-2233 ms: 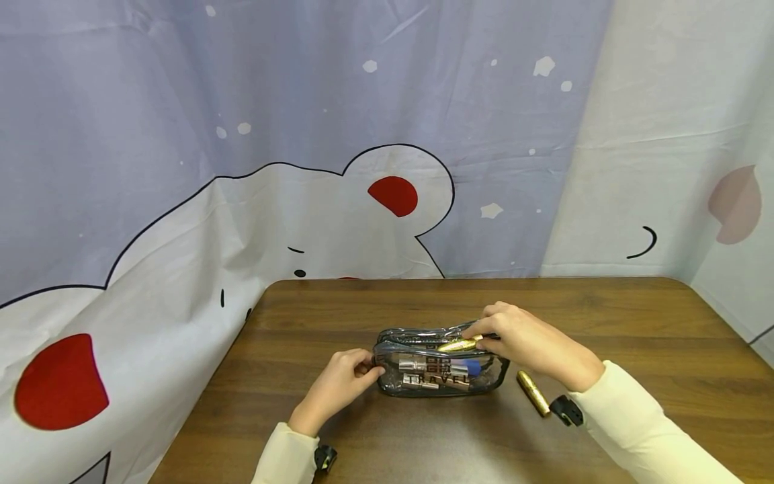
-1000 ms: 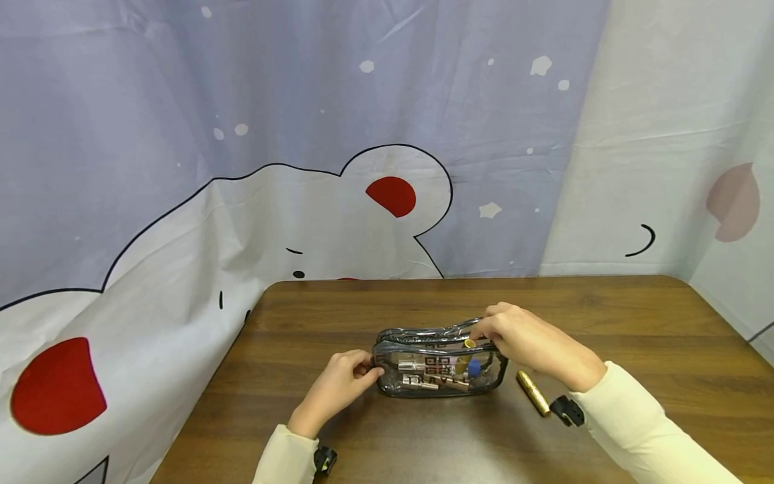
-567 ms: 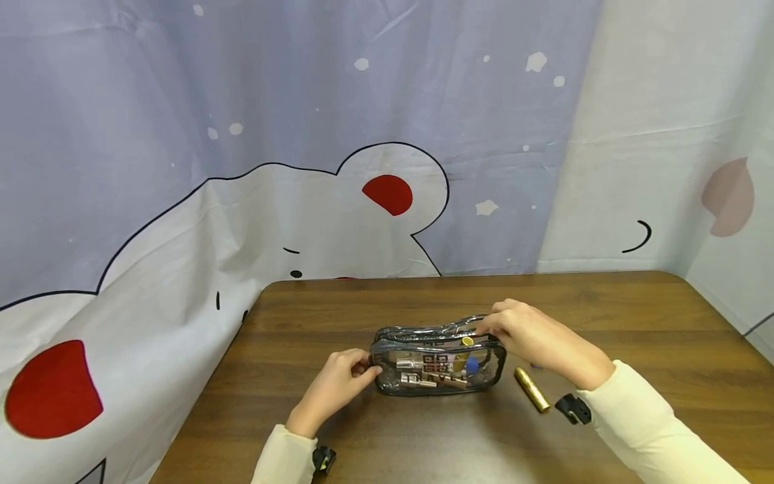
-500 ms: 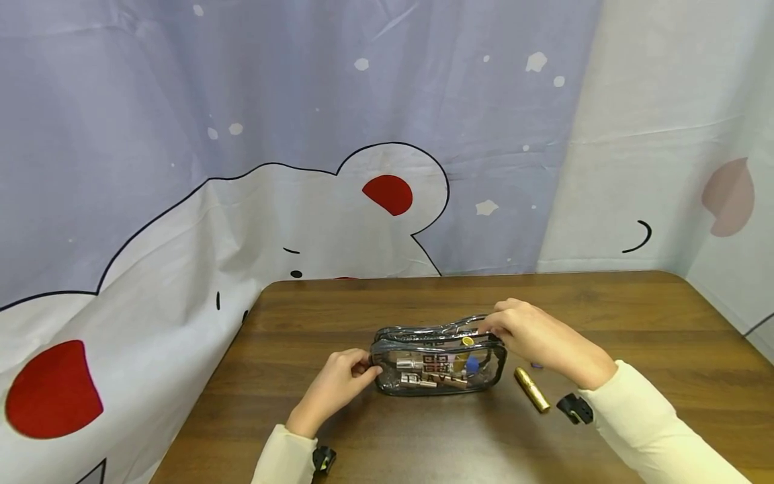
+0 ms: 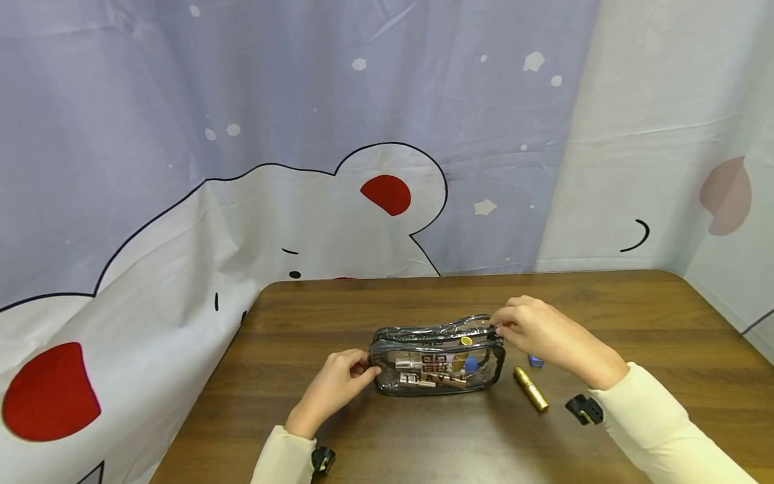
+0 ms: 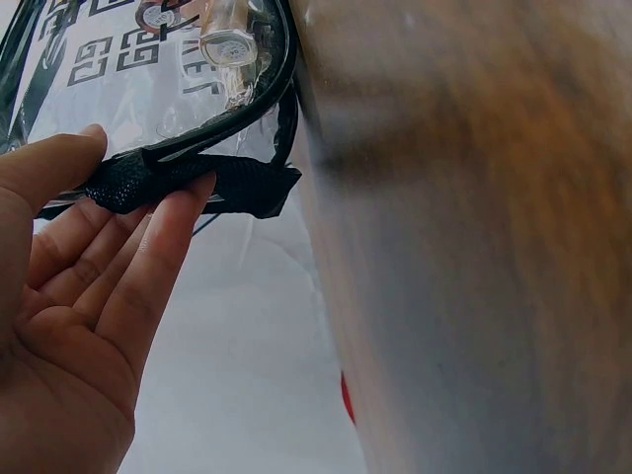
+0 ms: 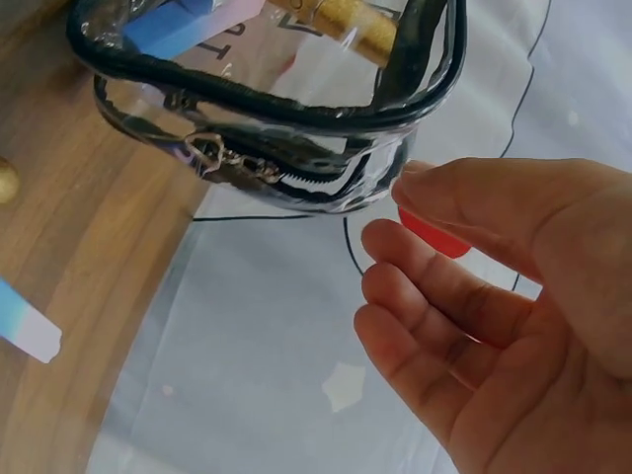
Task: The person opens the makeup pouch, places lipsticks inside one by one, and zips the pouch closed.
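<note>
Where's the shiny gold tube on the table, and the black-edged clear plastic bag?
Shiny gold tube [image 5: 531,389]: head view, middle of its side.
Black-edged clear plastic bag [image 5: 488,368]: head view, front wall, right end.

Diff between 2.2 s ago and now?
The right hand let go of a gold tube, which went down into the clear pouch; the hand shifted right to the pouch's right end, uncovering a blue item. Unchanged: left hand pinching the pouch's left end, second gold tube on the table.
</note>
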Available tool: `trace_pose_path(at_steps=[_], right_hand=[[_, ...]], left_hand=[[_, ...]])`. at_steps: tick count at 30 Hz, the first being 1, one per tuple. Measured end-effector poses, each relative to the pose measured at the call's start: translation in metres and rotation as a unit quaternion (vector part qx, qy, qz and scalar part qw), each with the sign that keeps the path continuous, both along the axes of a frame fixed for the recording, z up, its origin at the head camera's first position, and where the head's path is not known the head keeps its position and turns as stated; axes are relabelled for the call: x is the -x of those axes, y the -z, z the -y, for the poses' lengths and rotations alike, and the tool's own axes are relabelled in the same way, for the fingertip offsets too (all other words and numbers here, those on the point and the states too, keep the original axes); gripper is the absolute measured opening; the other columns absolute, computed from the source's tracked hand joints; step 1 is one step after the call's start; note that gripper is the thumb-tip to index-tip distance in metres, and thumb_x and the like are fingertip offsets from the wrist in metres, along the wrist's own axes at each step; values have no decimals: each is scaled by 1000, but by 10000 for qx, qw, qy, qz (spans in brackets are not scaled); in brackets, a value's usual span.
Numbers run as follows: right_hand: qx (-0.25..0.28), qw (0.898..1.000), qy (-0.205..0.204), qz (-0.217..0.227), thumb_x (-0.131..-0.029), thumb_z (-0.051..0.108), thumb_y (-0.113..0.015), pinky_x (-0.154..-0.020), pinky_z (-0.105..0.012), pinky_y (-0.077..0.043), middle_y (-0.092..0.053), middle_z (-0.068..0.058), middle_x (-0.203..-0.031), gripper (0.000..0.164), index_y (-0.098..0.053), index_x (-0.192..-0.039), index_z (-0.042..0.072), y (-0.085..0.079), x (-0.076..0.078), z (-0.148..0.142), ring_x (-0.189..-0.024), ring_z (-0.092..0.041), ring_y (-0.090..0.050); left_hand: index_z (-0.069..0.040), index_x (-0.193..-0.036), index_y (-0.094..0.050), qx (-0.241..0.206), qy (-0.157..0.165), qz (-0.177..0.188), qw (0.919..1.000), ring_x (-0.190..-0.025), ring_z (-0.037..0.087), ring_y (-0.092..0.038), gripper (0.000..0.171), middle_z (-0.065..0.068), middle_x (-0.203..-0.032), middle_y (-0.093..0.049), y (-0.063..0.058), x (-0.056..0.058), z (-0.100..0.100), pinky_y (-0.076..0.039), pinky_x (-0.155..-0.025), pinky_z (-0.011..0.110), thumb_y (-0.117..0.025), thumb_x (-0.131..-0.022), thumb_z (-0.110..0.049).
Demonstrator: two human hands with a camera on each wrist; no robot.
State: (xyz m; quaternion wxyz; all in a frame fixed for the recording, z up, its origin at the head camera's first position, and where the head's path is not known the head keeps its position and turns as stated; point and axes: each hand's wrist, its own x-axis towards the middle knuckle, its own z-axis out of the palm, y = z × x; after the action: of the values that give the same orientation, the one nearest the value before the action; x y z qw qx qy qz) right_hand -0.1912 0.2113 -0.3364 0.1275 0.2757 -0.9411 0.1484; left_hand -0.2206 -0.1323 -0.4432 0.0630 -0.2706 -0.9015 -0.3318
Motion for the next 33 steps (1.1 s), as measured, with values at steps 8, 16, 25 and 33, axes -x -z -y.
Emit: trace_pose_path(at_steps=[8,16,25,33], right_hand=[[269,9992,274,-145,-79,6,-66,-62,-28,-46,-61,4,-79,11,-69,-89,9,7,2,-13,-72,-13,-55],[298,9979,565,-137,-77,6,-66,-59,-27,-44,-57,5,-72,13,-67,-90,3,19,7,-28,-67,-12,-53],[301,9967,747,74,-78,7,-63,-55,-26,-42,-56,5,-68,10,-67,-86,1,30,11,-41,-62,-7,-47],[287,9947,846,516,-81,11,-62,-54,-26,-39,-54,6,-67,10,-68,-83,3,37,13,-47,-60,-7,-46]], left_hand=[[-15,-79,-62,-78,-40,-83,9999,-63,0,-51,12,-9,-74,-56,0,0,0,-45,-56,18,-65,-84,-25],[-14,-79,-62,-105,-71,-110,9999,-62,0,-50,10,-9,-74,-56,-1,0,-1,-45,-56,18,-66,-83,-23],[-17,-72,-57,366,20,-758,9964,-56,1,-40,15,-11,-66,-46,-4,-2,-2,-36,-49,17,-64,-84,-23],[-18,-69,-55,686,61,-1020,9924,-53,1,-35,19,-12,-63,-41,-6,-5,-3,-32,-47,16,-63,-85,-23]])
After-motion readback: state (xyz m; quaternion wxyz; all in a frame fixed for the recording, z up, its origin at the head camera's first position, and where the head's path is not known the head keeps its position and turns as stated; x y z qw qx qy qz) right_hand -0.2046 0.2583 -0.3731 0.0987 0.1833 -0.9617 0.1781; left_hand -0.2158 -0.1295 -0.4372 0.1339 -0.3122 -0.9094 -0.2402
